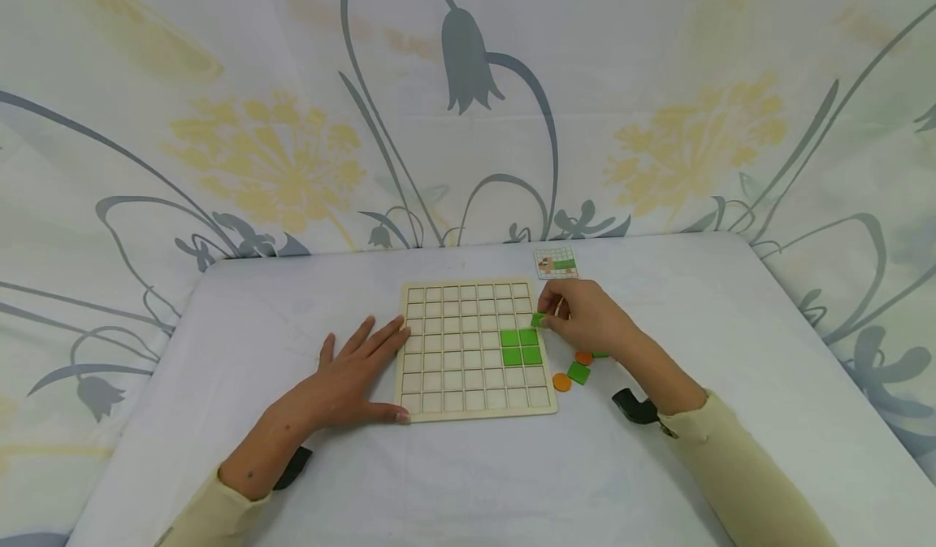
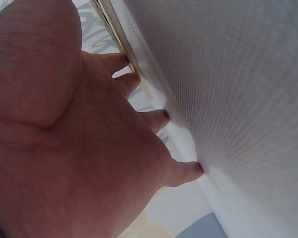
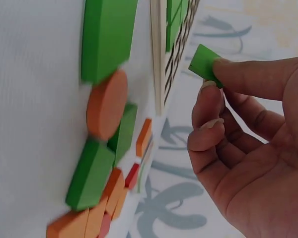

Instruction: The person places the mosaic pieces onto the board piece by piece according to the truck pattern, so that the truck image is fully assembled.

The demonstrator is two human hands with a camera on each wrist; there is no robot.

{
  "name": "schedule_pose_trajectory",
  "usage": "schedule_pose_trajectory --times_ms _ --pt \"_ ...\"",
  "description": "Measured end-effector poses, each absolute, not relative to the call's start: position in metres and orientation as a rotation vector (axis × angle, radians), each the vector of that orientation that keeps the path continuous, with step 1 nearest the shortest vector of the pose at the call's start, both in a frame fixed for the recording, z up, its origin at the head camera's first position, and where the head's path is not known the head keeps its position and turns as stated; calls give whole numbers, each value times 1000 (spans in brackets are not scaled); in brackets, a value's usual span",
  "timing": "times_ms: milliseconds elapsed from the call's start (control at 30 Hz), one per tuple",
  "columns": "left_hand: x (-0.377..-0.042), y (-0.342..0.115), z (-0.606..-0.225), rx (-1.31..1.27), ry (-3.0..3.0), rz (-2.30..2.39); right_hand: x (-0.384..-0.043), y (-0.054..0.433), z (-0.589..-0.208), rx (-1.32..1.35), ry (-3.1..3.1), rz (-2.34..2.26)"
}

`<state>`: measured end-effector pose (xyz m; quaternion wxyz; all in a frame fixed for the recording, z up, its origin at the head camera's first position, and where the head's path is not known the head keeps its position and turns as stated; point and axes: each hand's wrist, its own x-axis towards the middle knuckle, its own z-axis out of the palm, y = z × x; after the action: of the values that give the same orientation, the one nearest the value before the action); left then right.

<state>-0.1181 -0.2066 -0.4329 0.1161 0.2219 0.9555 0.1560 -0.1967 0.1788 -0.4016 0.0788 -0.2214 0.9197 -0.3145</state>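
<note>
My right hand (image 1: 585, 315) pinches a small green square tile (image 1: 538, 319) between thumb and fingers, over the right edge of a pale wooden grid board (image 1: 442, 360). In the right wrist view the thumb lies across one corner of this tile (image 3: 202, 60). Several green tiles (image 1: 512, 357) fill a square block of cells at the board's right side, just below the pinched one. At the board's left edge rests my left hand (image 1: 347, 384), fingers spread, with its fingertips and thumb at the rim. The left wrist view shows this palm (image 2: 99, 153) and the fingertips reaching the board edge and cloth.
Right of the board lie an orange disc (image 1: 561, 382), a green tile (image 1: 578, 373) and more pieces partly under my right hand. Orange and red pieces (image 3: 132, 175) show farther along in the right wrist view. Behind that hand is a small picture card (image 1: 556, 263) with a grid.
</note>
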Motion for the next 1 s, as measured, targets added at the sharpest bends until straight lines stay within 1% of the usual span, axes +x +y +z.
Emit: schedule_pose_trajectory --times_ms 400,633,1000 --pt "-118 -206 -432 651 2800 456 -180 149 -414 -811 2697 -1049" --pt "-118 -206 -431 656 2795 462 -173 137 -420 -825 2651 -1091" --pt "-118 -206 -431 650 2794 452 -167 126 -419 -856 2618 -1055"
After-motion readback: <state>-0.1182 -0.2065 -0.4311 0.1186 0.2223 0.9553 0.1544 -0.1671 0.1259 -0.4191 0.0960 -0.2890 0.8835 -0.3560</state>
